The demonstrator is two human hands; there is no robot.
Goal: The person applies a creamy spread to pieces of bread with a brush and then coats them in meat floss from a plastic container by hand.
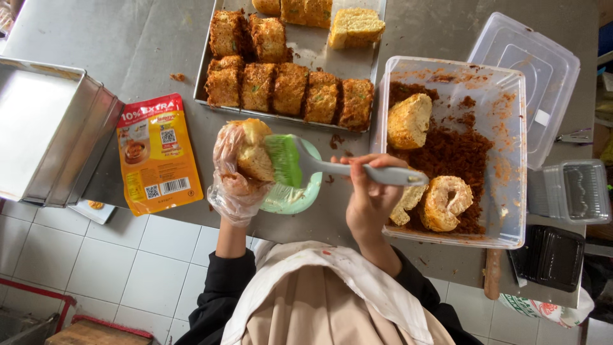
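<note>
**A:** Head view first: what are your hands doing?

**B:** I'm holding a slice of cake roll (254, 153) up in my left hand (235, 176), which is gloved in clear plastic and clasped around it. My right hand (370, 191) is gripping the grey handle of a green silicone brush (285, 160), and I'm pressing its bristles against the slice's face, above a small pale green bowl (295, 195) on the desk (147, 45).

**A:** So which step is that?

**B:** Brushing the spread on, I'd judge. Next, the slice probably needs turning so every side gets covered.

**A:** And after that?

**B:** Likely into the clear plastic tub (511, 147) of reddish-brown floss just right of my brush hand, where three slices are already lying. Finished, coated pieces are sitting in rows on the metal tray (313, 48) beyond.
</note>
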